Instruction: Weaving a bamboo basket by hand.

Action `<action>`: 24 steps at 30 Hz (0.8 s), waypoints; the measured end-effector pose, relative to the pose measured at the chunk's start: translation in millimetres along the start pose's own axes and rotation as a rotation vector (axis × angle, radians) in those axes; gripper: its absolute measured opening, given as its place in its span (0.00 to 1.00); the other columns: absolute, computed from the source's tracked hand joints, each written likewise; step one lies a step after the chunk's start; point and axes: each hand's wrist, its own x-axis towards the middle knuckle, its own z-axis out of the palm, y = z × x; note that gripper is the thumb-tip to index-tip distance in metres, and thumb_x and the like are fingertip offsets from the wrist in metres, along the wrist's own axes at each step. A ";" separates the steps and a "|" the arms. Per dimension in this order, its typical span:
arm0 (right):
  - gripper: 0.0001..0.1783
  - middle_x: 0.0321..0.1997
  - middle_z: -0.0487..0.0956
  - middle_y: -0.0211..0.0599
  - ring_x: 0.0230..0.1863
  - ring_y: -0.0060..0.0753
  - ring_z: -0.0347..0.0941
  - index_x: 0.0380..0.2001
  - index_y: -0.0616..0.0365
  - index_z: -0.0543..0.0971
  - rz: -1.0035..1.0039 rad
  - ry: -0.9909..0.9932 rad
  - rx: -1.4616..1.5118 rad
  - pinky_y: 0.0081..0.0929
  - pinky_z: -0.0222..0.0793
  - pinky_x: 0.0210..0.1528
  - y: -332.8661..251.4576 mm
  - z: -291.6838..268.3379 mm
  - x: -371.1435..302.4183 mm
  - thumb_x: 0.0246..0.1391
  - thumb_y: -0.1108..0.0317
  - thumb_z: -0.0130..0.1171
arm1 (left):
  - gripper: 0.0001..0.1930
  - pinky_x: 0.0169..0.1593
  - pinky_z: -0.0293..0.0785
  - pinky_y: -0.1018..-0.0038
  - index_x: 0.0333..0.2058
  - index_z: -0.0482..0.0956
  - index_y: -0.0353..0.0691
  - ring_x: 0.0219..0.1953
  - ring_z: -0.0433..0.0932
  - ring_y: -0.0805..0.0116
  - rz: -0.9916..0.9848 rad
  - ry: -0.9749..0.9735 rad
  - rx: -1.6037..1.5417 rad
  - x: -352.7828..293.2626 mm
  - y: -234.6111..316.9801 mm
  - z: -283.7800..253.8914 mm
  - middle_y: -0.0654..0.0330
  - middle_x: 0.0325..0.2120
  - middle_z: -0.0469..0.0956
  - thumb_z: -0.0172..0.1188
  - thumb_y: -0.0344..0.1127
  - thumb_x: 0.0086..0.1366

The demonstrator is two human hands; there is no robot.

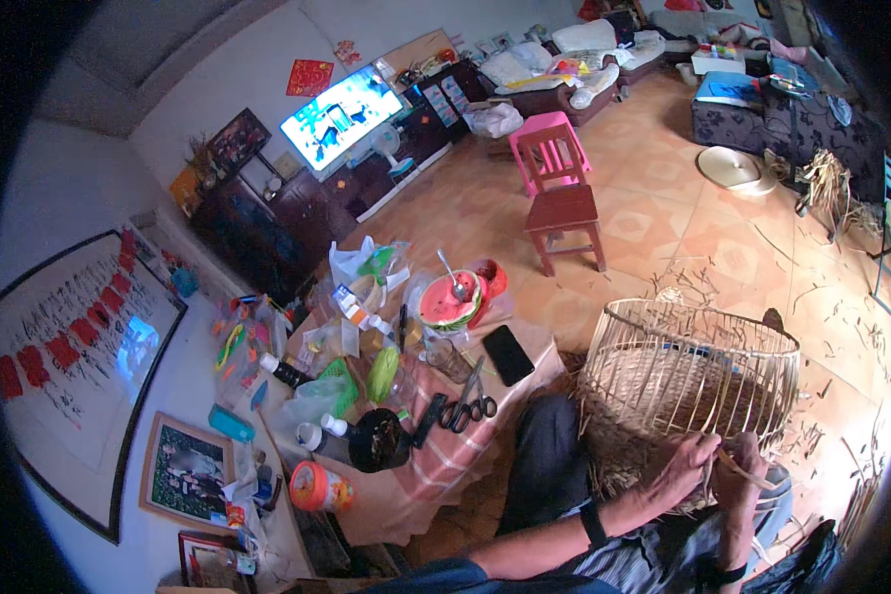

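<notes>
Pinching, both of them: I see the left hand (691, 459) and right hand (739, 477) gripping pale weaving strips (757, 480) at the near side of the openwork basket (653, 391). Left of it, scissors (470, 408), a black smartphone (508, 354) and cut watermelon (444, 305) crowd the table (386, 515); a wooden chair (562, 210) stands beyond.

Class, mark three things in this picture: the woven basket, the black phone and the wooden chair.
Woven basket (655, 394), head view, on its woven wall.
Black phone (508, 355), head view, on its dark screen.
Wooden chair (562, 208), head view, on its seat.
</notes>
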 end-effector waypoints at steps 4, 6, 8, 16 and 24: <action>0.11 0.27 0.77 0.40 0.28 0.35 0.74 0.33 0.57 0.72 0.018 0.142 -0.079 0.30 0.74 0.36 -4.6 8.5 -5.8 0.50 0.78 0.64 | 0.11 0.39 0.73 0.60 0.46 0.74 0.34 0.38 0.78 0.45 -0.146 -0.128 0.069 -5.8 -5.1 -19.2 0.46 0.32 0.76 0.58 0.23 0.65; 0.11 0.29 0.77 0.37 0.29 0.31 0.73 0.33 0.58 0.72 0.113 0.175 0.070 0.29 0.73 0.37 4.9 12.6 -5.3 0.50 0.79 0.63 | 0.21 0.49 0.76 0.65 0.56 0.71 0.36 0.46 0.80 0.54 -0.217 -0.057 -0.170 -16.6 -18.2 -29.3 0.48 0.44 0.78 0.57 0.20 0.65; 0.10 0.27 0.71 0.26 0.25 0.21 0.67 0.31 0.56 0.70 0.090 0.332 0.389 0.22 0.68 0.29 81.5 15.5 -8.1 0.53 0.80 0.62 | 0.27 0.59 0.75 0.70 0.62 0.69 0.37 0.54 0.79 0.63 -0.290 -0.005 -0.310 -14.8 -10.8 -45.1 0.54 0.51 0.80 0.57 0.17 0.64; 0.14 0.39 0.78 0.32 0.37 0.23 0.74 0.45 0.59 0.75 0.573 0.199 1.035 0.22 0.71 0.41 31.2 -18.6 -26.7 0.56 0.75 0.63 | 0.12 0.54 0.79 0.71 0.51 0.75 0.32 0.48 0.84 0.63 -0.387 0.350 -0.340 -41.4 -58.9 -181.3 0.56 0.49 0.80 0.53 0.23 0.71; 0.05 0.26 0.77 0.27 0.27 0.20 0.67 0.36 0.62 0.78 0.225 -0.206 -0.152 0.21 0.64 0.29 -7.7 -17.8 0.8 0.58 0.74 0.62 | 0.11 0.54 0.78 0.72 0.50 0.75 0.31 0.46 0.85 0.63 -0.511 0.306 -0.330 -67.9 -78.1 -189.7 0.54 0.48 0.80 0.52 0.20 0.70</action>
